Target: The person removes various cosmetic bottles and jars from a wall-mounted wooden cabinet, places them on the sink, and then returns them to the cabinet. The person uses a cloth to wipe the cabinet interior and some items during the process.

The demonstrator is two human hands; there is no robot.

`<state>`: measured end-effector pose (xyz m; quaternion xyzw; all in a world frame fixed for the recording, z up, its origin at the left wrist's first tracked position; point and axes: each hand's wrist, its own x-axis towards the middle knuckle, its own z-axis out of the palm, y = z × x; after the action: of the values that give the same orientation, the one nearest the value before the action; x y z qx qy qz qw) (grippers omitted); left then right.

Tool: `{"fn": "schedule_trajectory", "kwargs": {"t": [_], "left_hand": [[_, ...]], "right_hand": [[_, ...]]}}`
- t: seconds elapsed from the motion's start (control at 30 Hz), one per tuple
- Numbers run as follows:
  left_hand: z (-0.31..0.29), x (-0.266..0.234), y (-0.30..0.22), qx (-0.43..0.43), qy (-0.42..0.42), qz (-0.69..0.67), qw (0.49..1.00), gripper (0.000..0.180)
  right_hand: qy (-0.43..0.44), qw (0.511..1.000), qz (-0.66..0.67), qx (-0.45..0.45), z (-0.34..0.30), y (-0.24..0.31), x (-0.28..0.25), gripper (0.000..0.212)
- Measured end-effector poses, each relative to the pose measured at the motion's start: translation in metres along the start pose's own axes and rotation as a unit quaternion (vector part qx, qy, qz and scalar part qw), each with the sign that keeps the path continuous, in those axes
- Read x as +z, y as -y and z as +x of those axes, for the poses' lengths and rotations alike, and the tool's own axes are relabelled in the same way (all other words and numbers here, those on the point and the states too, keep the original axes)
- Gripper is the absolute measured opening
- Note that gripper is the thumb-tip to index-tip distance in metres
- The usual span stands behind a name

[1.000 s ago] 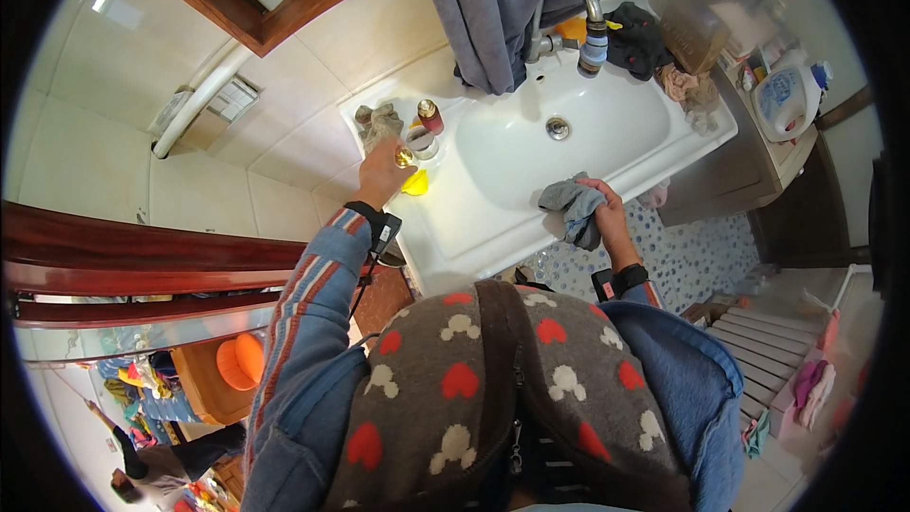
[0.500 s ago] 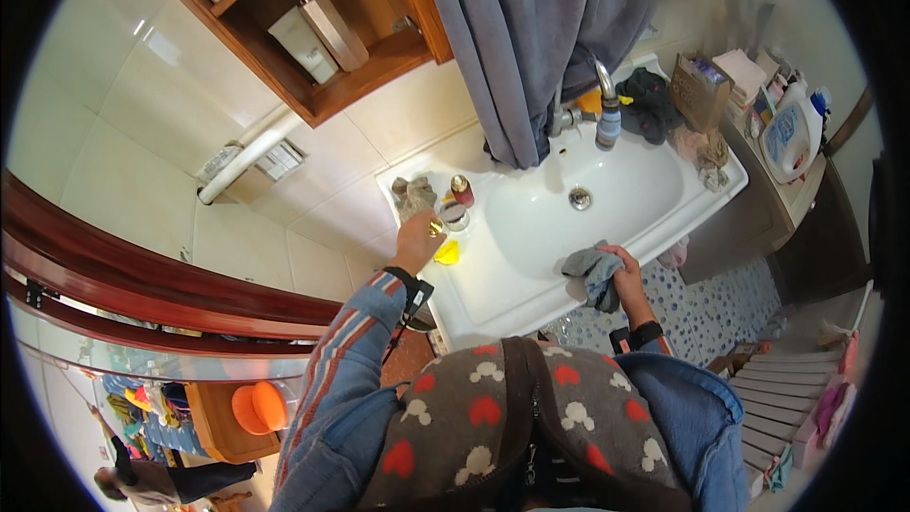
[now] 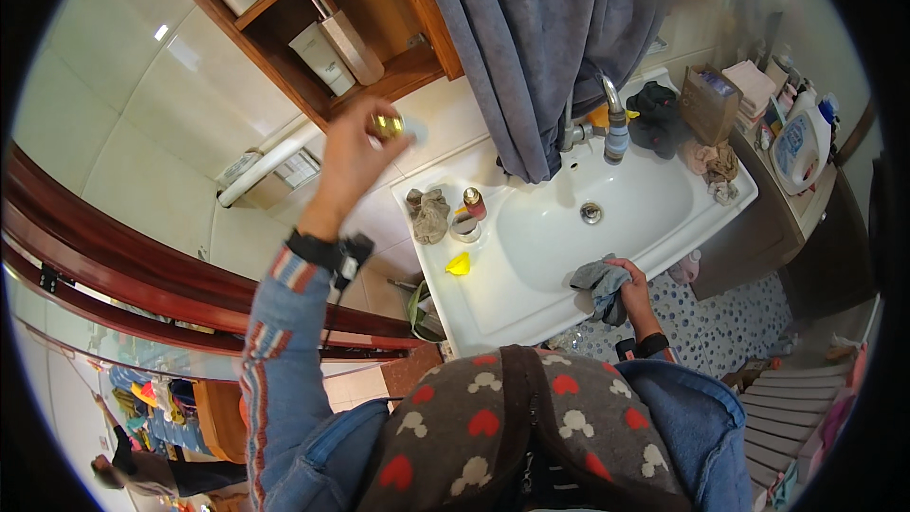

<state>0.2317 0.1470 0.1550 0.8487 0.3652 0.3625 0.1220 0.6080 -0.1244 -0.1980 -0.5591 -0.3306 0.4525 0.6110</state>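
My left hand (image 3: 355, 161) is raised in front of the lower edge of the wooden shelf, its fingers closed around a small gold-topped jar (image 3: 387, 125), blurred by motion. Bunched in my right hand (image 3: 635, 290) is a grey cloth (image 3: 601, 285), hanging over the front rim of the white washbasin (image 3: 517, 308). On the basin's left ledge stand a small dark red bottle (image 3: 474, 203) and a clear, short container (image 3: 465, 228). A yellow piece (image 3: 458, 265) lies in front of them, and a crumpled grey-brown cloth (image 3: 429, 215) lies in the corner.
The wooden shelf (image 3: 403, 76) holds bottles and tubes. A grey curtain (image 3: 540, 57) hangs behind the basin, beside the faucet (image 3: 615, 128). Dark cloth (image 3: 655, 120) and beige cloth (image 3: 718, 166) lie right; a detergent bottle (image 3: 802, 147) stands beyond. Another person (image 3: 142, 469) is far lower left.
My left hand has risen from the basin's left ledge toward the shelf, carrying the gold-topped jar. My right hand keeps the grey cloth at the front rim.
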Motion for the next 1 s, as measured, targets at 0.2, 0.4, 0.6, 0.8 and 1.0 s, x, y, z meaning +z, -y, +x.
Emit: {"fn": "schedule_trajectory", "kwargs": {"t": [0.2, 0.4, 0.6, 0.8, 1.0], "left_hand": [[0.107, -0.034, -0.010, -0.017, 0.014, 0.140, 0.990, 0.040], [0.146, -0.012, 0.011, -0.059, 0.050, 0.254, 0.964, 0.043], [0.155, -0.005, 0.016, -0.102, 0.060, 0.271, 0.955, 0.041], [0.157, 0.003, 0.017, -0.092, 0.033, 0.305, 0.947, 0.047], [0.151, 0.012, 0.027, 0.031, -0.069, 0.340, 0.937, 0.058]], "right_hand": [[-0.002, 1.000, 0.002, -0.009, -0.002, 0.003, 0.004, 0.049], [-0.006, 1.000, 0.003, -0.009, 0.000, -0.005, 0.002, 0.047], [0.002, 1.000, 0.010, -0.003, 0.001, -0.011, 0.001, 0.043], [0.012, 1.000, 0.009, -0.022, -0.001, -0.007, 0.002, 0.044], [0.008, 1.000, -0.012, -0.020, 0.000, -0.009, 0.001, 0.045]]}}
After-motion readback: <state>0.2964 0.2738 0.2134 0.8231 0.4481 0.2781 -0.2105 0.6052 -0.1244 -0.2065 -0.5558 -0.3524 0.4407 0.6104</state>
